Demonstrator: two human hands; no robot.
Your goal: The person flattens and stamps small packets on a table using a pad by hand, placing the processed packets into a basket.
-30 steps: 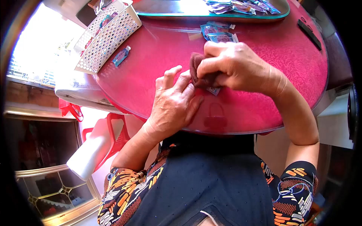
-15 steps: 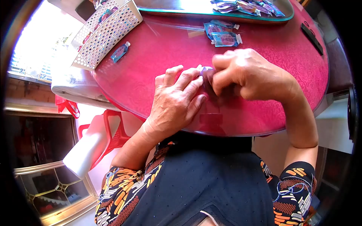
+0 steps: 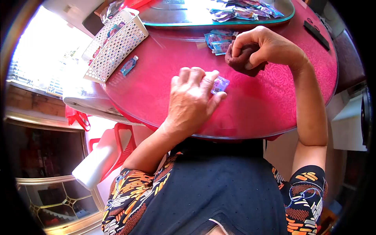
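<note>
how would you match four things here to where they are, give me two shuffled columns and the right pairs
Things
1. brown cloth
2. purple packet
3. white basket
4. heap of packets

Places
A. on the left side of the table
B. in the grasp of the right hand
C. on the tray
D. beside the thumb of the left hand

Right pairs: 1-B, 2-D, 3-A, 4-C

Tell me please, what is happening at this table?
A person's left hand has its fingers at a small purple packet on the red table. The right hand holds a bunched brown cloth. Farther away lie some blue packets, and more packets are heaped on a tray.
</note>
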